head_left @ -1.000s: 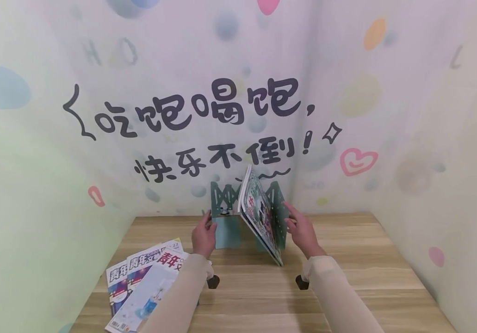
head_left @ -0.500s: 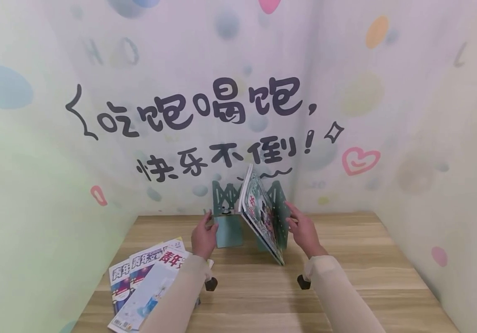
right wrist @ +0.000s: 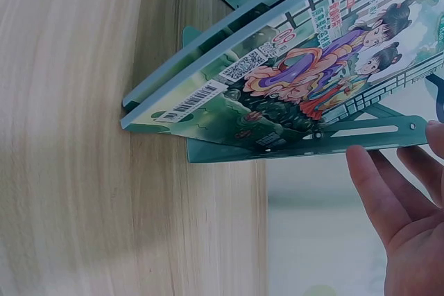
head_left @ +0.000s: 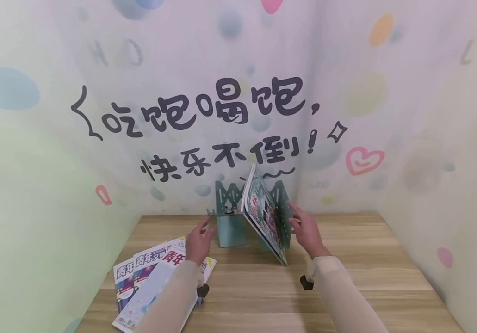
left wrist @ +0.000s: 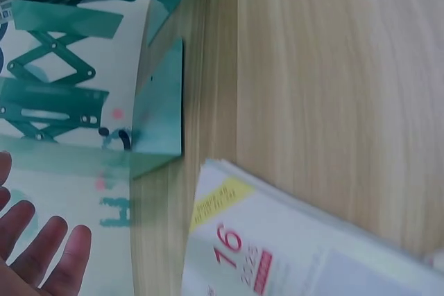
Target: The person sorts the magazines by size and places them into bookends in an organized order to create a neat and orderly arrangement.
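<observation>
A green expandable bookend (head_left: 232, 231) with crisscross lattice bars stands at the back of the table. Several magazines (head_left: 263, 215) lean in it, tilted, their lower corner jutting forward; an illustrated cover (right wrist: 319, 81) faces the right plate. My left hand (head_left: 198, 241) is apart from the bookend's left plate (left wrist: 163, 109), holding nothing, with its fingers (left wrist: 48, 247) loosely extended. My right hand (head_left: 308, 233) touches the outer side of the right plate (right wrist: 277, 150) with its fingertips; its fingers (right wrist: 374, 185) are mostly straight. Part of the lattice is hidden behind the magazines.
A fanned pile of magazines (head_left: 146, 282) lies on the wooden table (head_left: 255, 296) at left, partly under the left forearm. One magazine corner (left wrist: 243, 233) shows below the left hand. A printed wall (head_left: 230, 55) rises directly behind the bookend.
My left hand has come off the bookend's left plate and drawn back left toward the magazine pile. The right hand stays at the right plate. The head view has shifted slightly.
</observation>
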Motion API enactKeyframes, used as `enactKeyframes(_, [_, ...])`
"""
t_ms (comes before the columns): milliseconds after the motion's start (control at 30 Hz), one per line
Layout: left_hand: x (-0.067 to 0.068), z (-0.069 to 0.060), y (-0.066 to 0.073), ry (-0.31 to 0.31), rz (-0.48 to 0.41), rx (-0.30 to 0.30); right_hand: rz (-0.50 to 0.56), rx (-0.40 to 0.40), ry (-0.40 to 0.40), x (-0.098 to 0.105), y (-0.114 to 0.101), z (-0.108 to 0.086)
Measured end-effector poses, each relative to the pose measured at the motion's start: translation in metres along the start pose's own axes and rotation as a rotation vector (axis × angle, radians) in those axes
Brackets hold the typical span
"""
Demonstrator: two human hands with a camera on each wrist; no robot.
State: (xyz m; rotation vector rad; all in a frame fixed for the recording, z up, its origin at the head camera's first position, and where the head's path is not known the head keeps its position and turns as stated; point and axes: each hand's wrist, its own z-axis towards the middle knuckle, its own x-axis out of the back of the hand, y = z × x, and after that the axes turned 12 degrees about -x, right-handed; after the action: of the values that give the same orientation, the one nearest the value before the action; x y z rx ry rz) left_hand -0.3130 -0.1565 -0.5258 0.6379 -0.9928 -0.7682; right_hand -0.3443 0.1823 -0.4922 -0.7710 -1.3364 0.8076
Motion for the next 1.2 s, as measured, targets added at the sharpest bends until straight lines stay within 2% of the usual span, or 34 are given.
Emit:
enactKeyframes(200, [0.011,-0.003,-0.012,0.010,0.091,-0.005,-0.019,0.014,0.016,-0.001,-0.001,-0.002])
enactKeyframes(367, [0.020,-0.007,-0.019,-0.002,0.120,0.018,-0.014,-0.004,0.007,-0.001,0.001,-0.001])
enactKeyframes(667, [0.038,-0.011,-0.032,-0.008,0.185,-0.008,-0.006,-0.027,0.006,0.000,0.004,-0.001])
enactKeyframes(967, [0.057,-0.019,-0.051,-0.054,0.236,0.053,-0.006,-0.030,0.006,0.000,0.004,-0.001])
enactKeyframes(1100, [0.065,-0.025,-0.059,-0.070,0.221,0.105,0.003,-0.040,-0.004,0.000,0.001,-0.001])
enactKeyframes(1200, [0.068,-0.028,-0.063,-0.074,0.209,0.116,0.004,-0.043,-0.005,0.000,0.000,-0.001])
